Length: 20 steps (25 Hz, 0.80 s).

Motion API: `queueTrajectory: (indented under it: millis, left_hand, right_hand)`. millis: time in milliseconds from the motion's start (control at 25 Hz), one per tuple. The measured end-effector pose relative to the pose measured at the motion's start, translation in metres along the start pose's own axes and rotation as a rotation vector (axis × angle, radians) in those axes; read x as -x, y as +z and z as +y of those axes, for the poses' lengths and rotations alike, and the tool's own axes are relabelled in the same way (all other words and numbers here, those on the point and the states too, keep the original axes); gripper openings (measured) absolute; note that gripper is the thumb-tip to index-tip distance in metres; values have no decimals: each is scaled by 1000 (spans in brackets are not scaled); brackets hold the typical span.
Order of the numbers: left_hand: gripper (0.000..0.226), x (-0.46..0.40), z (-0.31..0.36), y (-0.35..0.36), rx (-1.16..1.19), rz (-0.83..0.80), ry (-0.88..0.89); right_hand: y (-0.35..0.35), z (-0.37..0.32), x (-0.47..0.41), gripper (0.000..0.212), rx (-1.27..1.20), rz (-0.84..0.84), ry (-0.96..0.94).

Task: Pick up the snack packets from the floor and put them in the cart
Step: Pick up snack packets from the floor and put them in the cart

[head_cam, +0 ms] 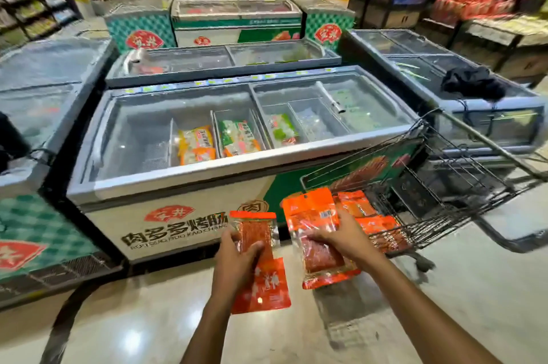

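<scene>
My left hand [237,257] grips a long orange-red snack packet [262,280] held upright above the floor. To its right, my right hand [341,237] holds another orange snack packet [311,209] with a clear window, tilted toward the cart. The black wire shopping cart [444,185] stands at the right, next to the freezer. Several orange packets [370,224] lie in its near end, just beyond my right hand.
A chest freezer [166,185] with sliding glass lids and frozen food stands straight ahead. More freezers flank it left, right and behind. A black cloth [471,81] lies on the right freezer. Glossy beige floor [148,319] lies below my arms.
</scene>
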State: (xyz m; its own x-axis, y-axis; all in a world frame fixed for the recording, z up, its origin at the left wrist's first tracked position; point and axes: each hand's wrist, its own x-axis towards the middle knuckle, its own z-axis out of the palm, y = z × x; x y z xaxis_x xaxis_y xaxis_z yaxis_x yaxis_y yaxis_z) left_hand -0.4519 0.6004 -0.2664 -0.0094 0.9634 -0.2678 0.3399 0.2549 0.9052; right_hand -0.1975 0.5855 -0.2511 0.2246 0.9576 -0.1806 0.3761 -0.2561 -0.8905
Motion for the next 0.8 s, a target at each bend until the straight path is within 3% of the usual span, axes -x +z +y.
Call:
queueTrajectory:
  millis: [200,440,680,800]
  left_hand:
    - [41,-59,41,127,-10,-76,25]
    - [38,-102,93,263,23,-37,-61]
    - [38,-167,122,393,34,-124,-115]
    - [39,-214,118,452,17,-168,-129]
  right_hand:
    - [-112,68,-72,58,-41,44,39]
    - [-224,173,-159,98,-178,-29,185]
    - [-309,212,-228,50,-188,-16,256]
    - [-338,235,-274,43,-223,10,264]
